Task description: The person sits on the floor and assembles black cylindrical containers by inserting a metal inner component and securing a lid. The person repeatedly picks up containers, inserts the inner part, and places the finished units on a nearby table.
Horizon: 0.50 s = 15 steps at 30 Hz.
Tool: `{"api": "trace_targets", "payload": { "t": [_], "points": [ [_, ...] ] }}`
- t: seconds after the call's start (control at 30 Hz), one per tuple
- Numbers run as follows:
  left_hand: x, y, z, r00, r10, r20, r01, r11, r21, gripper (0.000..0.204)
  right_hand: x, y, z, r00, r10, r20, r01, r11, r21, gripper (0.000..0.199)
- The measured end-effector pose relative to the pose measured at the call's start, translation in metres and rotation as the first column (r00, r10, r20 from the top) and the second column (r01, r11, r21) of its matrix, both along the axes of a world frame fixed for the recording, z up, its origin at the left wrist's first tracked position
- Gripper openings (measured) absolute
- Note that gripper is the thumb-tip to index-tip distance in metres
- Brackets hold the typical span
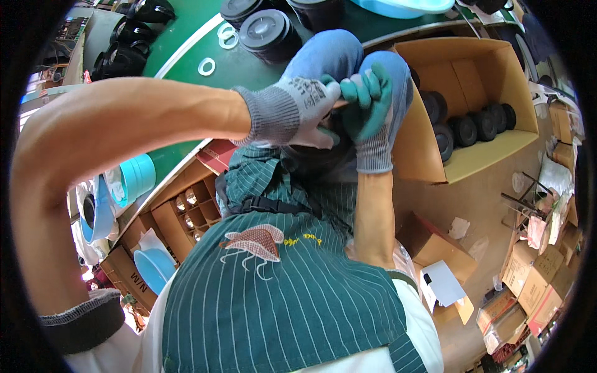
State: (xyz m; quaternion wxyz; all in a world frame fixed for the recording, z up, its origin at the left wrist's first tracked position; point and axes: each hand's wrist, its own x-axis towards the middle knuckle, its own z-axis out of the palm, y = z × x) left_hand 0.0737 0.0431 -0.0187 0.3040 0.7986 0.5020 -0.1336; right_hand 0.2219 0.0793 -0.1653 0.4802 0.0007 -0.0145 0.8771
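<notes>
Left hand [305,110] and curled right hand [369,102] meet over a black object [313,156], apparently lap-braced for steadiness; either grip's contents cannot be told.

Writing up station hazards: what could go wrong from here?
The dark item beneath the gloved left hand and right hand is mostly hidden, so a slip could go unnoticed. The open cardboard box appears close to the right knee; a bump might shift the black round parts inside.
</notes>
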Motion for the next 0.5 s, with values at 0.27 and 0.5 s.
{"api": "trace_targets", "payload": {
  "t": [0.27, 0.5],
  "points": [
    [-0.011, 0.011, -0.009, 0.987, -0.132, 0.095, 0.134, 0.991, -0.02, 0.066, 0.01, -0.015, 0.009, 0.97, -0.208, 0.123, 0.161, 0.935, 0.315, 0.046],
    [-0.027, 0.026, -0.037, 0.926, -0.29, 0.243, 0.307, 0.951, -0.035, 0.075, 0.004, -0.028, 0.022, 0.916, -0.337, 0.219, 0.264, 0.915, 0.304, 0.046]
  ]
}}
